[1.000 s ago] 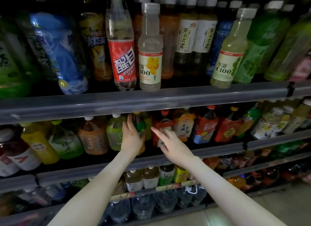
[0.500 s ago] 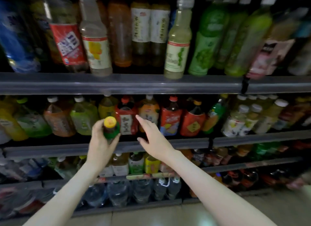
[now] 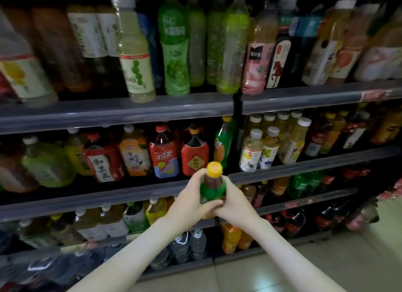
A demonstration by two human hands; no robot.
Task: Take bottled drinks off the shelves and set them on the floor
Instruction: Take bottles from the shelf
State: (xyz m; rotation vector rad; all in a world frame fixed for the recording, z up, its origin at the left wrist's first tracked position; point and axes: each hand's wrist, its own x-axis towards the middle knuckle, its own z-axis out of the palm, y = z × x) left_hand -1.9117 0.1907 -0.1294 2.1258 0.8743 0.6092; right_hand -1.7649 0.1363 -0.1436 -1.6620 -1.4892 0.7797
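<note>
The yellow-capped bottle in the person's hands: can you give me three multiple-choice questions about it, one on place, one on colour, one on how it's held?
1. Where is the green-labelled plastic bottle of brown drink?
A standing on the top shelf; B in the air before the grey shelves; C in a shopping basket.
2. Its cap is: A white; B red; C yellow.
3. It is gripped by: A the left hand and right hand; B one hand; C nothing.
Answers:
1. B, it rests on no shelf.
2. C, the cap shows yellow.
3. A, both hands' fingers curl round it.
</note>
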